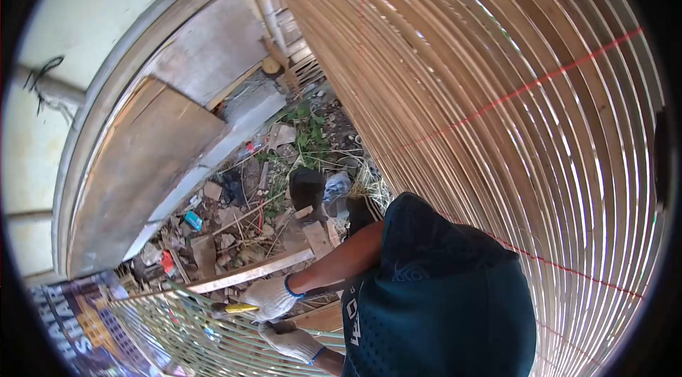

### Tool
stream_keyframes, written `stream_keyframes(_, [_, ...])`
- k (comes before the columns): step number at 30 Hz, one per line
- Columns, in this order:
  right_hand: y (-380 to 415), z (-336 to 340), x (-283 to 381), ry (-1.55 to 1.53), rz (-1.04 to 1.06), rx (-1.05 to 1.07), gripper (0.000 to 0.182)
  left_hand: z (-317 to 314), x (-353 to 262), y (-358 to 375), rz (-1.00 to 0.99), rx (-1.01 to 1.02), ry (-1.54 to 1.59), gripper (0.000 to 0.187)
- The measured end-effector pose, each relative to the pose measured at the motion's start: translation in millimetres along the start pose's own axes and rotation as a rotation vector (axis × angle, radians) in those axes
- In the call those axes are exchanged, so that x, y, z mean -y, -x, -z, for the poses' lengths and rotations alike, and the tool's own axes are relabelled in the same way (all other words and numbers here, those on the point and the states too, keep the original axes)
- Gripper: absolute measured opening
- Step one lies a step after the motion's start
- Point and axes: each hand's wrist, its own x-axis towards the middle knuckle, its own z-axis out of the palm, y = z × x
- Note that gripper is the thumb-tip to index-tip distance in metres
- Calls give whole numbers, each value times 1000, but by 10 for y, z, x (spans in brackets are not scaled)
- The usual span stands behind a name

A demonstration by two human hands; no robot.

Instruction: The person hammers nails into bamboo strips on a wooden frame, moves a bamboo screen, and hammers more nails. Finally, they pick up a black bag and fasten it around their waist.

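My right hand (268,297), in a white knit glove with a blue cuff, is wrapped round the yellow handle of a hammer (241,308). The hammer's dark head points left, over a panel of thin greenish bamboo strips (177,327). Just below, my left hand (295,343) wears a matching glove, its fingers curled in; whatever they hold is hidden. A wooden batten (249,270) runs slantwise above both hands. Part of a brown board (320,317) shows beside them. My dark teal shirt (440,306) fills the lower middle.
A tall screen of bamboo slats (483,93) tied with red string curves along the right. Rubble and litter (227,224) cover the ground, with green weeds (309,135). Boards (149,171) lean at the left under a pale wall, above a printed banner (85,320).
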Motion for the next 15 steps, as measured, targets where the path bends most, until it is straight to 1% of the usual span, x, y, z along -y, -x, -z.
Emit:
stream_keyframes(1, [42,34,5,2,21,-44,35,-74,-44,28,-15,5,20,29])
stream_keyframes(4, [-14,73,-107,-69,-58,2,38,-107,140,-136,-166,71,-41,33])
stream_keyframes(5, [1,57,-160,-137,-15,-58,37,-76,121,-134,-94,84,-29,33])
stream_keyframes(6, [32,109,-139,-122,-33,-68,37,-93,62,-110,-20,94,-16,33])
stream_keyframes(8, [93,199,-114,-97,-75,-86,37,-135,26,-101,-49,169,-13,34])
stream_keyframes(9, [163,260,-60,10,-44,-204,33,-175,25,-102,-63,210,-9,34])
stream_keyframes(10, [185,287,-91,-3,-46,-241,34,-200,27,-118,-77,250,-6,35])
stream_keyframes(11, [188,317,-113,-15,-46,-272,35,-107,189,-286,-142,311,-105,41])
stream_keyframes(12, [184,345,-123,-26,-42,-295,36,-95,213,-353,-214,366,-200,50])
stream_keyframes(13, [186,396,-147,-47,-43,-269,34,-147,300,-378,-364,379,-198,51])
stream_keyframes(15, [265,448,-153,-60,-64,-286,34,-166,279,-452,-278,412,-145,49])
